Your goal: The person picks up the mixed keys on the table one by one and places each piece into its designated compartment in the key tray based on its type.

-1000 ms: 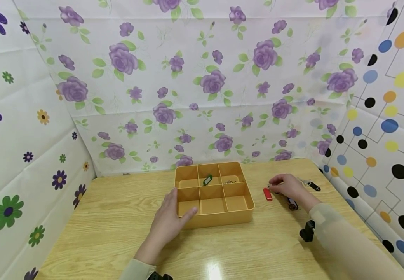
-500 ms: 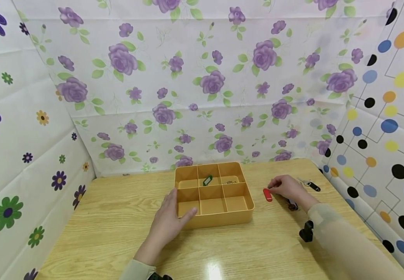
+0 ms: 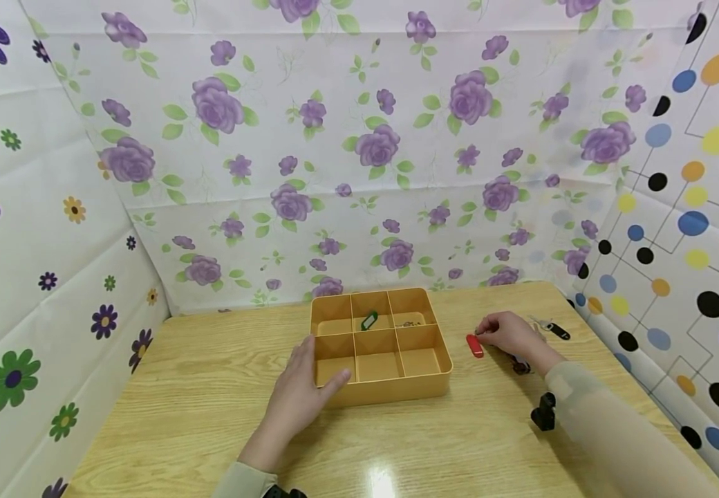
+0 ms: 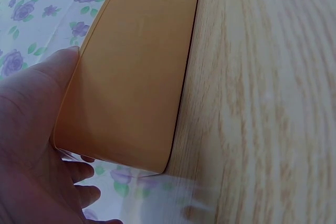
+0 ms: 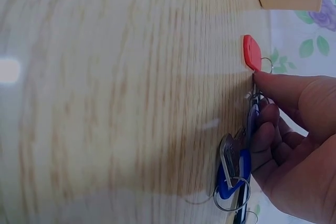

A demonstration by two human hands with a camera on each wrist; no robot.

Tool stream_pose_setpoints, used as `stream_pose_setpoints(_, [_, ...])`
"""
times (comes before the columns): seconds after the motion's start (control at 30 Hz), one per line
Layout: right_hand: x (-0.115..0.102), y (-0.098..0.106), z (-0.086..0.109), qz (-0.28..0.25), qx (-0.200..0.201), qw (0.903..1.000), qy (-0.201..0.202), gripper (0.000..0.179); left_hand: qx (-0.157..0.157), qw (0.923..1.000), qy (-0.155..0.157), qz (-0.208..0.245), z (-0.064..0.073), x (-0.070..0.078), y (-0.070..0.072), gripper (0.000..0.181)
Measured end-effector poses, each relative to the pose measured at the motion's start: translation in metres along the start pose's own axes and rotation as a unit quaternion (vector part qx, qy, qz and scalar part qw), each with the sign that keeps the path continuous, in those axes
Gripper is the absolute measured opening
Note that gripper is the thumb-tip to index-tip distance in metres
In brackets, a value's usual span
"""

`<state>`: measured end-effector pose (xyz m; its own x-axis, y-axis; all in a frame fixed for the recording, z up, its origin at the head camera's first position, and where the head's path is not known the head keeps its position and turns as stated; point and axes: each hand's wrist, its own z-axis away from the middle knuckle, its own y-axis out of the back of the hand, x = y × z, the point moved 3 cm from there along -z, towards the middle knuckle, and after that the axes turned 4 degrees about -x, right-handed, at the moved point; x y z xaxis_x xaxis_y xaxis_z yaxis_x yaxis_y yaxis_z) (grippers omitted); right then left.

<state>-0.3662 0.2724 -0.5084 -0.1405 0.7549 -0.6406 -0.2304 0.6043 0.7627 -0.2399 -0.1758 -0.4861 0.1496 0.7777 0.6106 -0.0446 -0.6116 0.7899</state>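
In the head view my right hand (image 3: 511, 333) is over the right side of the table, thumb and fingertips pinching at the end of a red key tag (image 3: 474, 345). Its ring shows beside the thumb in the right wrist view. Under that palm lie keys with a blue key tag (image 5: 232, 174). My left hand (image 3: 302, 389) rests on the front left corner of a yellow six-compartment box (image 3: 390, 392), thumb over the front rim, fingers along the left side. Inside the box, a green key tag (image 3: 369, 320) leans in the back middle compartment.
A black key tag (image 3: 558, 330) with keys lies beyond my right hand. Small metal pieces (image 3: 408, 324) show in the box's back right compartment. The wooden table (image 3: 210, 387) meets a floral cloth wall (image 3: 334, 173) behind and patterned cloths at both sides.
The red key tag and my right hand have shifted slightly left, and the tag has turned a little. My left hand and the box have stayed still.
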Motion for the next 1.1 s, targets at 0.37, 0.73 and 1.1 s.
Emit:
stream_pose_setpoints(0.37, [0.0053, -0.0019, -0.0055, -0.002, -0.004, 1.0000, -0.009, 0.013, 0.002, 1.0000, -0.001, 0.003, 0.0008, -0.0003, 0.0001, 0.114])
stream_pose_setpoints(0.73, [0.0001, -0.0029, -0.0046, 0.006, -0.001, 0.9999, -0.011, 0.018, 0.002, 1.0000, 0.000, 0.005, 0.0012, -0.0009, 0.0000, 0.114])
stream_pose_setpoints(1.1, [-0.0021, -0.0047, -0.0084, 0.032, 0.011, 0.9994, -0.006, 0.021, 0.004, 1.0000, -0.003, 0.006, 0.0006, -0.0008, -0.0004, 0.114])
